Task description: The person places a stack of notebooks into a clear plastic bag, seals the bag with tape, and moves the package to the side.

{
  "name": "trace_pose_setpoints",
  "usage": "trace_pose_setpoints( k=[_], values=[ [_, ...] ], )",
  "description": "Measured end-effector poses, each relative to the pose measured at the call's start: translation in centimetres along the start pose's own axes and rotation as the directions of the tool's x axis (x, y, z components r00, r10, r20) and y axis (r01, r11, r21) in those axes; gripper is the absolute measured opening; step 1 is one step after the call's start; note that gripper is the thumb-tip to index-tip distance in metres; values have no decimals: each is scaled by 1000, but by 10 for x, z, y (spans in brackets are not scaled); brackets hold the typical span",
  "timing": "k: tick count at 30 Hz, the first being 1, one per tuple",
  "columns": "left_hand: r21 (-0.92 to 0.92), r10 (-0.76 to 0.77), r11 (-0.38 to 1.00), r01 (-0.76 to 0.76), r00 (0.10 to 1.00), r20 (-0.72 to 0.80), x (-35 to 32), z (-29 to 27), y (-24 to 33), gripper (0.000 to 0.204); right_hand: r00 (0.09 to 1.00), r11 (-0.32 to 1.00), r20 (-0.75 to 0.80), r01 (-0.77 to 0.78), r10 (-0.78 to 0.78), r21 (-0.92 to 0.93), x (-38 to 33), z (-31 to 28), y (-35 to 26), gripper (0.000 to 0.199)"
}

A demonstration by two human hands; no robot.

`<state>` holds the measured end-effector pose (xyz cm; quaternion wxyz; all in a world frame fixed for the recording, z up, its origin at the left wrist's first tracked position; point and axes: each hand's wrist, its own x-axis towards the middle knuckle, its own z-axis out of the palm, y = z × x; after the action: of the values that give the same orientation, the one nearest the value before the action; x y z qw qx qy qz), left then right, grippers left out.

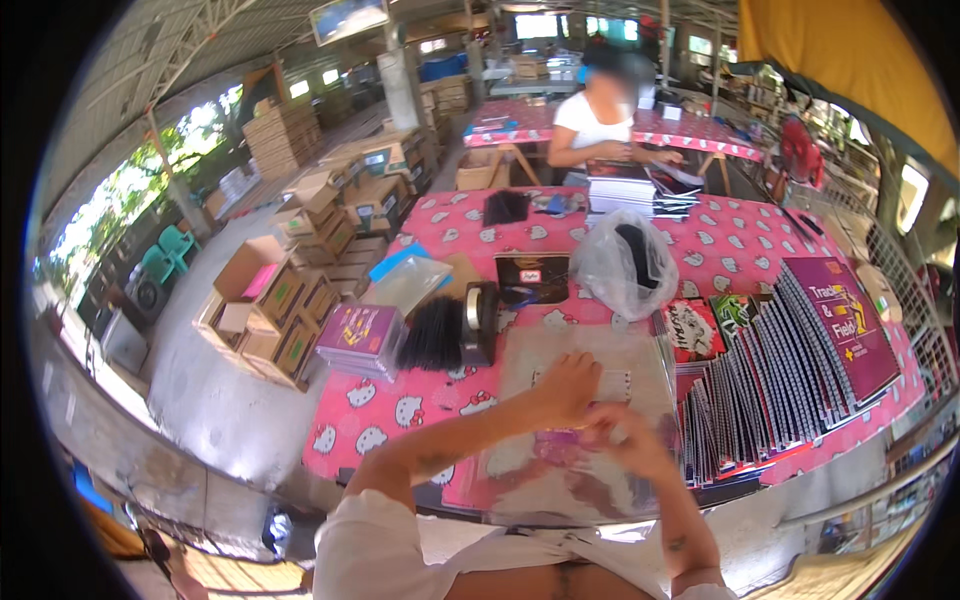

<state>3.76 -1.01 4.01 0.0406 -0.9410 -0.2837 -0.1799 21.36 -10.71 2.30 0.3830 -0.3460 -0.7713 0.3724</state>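
Observation:
In front of me lies a glossy, clear plastic-covered work surface (520, 465) with a purple item (560, 440) on it, partly hidden by my hands. My left hand (567, 387) is over its middle, knuckles up and fingers bent, closed on something I cannot make out. Close beside it, my right hand (635, 445) has its fingers drawn together near the purple item. What they pinch is too small to tell. To the right leans a long row of spiral-bound notebooks (770, 370), the end one with a purple cover (845, 330).
At left stand a stack of purple booklets (360, 340), black bristle-like strips (430, 335) and a black tape dispenser (480, 325). Ahead are a dark folder (535, 278) and a plastic bag (625, 265). A co-worker (598, 120) handles stacked books (620, 190). Cardboard boxes (265, 310) sit left.

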Motion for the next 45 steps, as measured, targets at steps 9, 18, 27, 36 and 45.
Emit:
trace_pose_setpoints(
  k=[9,18,27,36,45],
  values=[
    [-566,-558,664,488,828,59,-48,-42,16,79,861,-152,-121,223,495,963,-24,91,84,78],
    [-949,-671,233,213,742,2,-101,21,1,81,840,783,-184,-366,511,503,-21,-18,45,68],
    [-905,-817,398,148,506,-276,-84,-3,-91,32,805,981,-563,-124,186,147,16,-64,-53,26],
    [-839,-843,-222,497,335,422,-117,89,-225,22,936,660,-301,-109,-184,-743,67,5,-85,24],
    [49,-853,518,854,520,-35,-153,85,-222,19,985,666,-165,-93,-46,-740,74,20,-90,33]
  ],
)
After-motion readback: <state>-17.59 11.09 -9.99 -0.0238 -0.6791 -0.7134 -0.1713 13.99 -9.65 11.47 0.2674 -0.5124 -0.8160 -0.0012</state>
